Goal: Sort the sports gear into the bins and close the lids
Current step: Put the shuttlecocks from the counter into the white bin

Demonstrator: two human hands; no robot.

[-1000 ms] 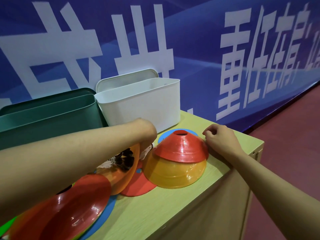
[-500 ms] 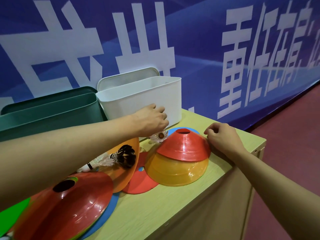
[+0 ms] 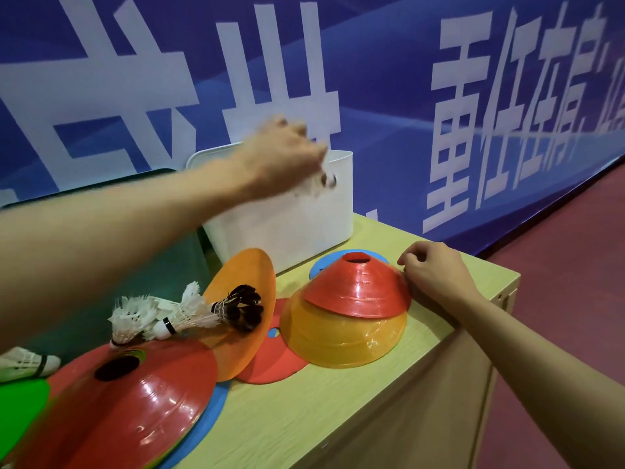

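Your left hand (image 3: 280,157) is pinching a blurred white shuttlecock (image 3: 321,182) over the white bin (image 3: 304,228); your right hand (image 3: 436,279), fingers curled together and holding nothing, is resting on the bench (image 3: 338,418) beside a red cone (image 3: 358,292).

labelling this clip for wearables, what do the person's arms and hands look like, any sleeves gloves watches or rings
Both forearms are bare as far as the frame shows: no sleeve or cuff is in view. The left hand is motion-blurred, so small items like rings cannot be ruled out there, but no glove or watch shows. The right hand is sharp and shows no glove, ring, watch or wristband.
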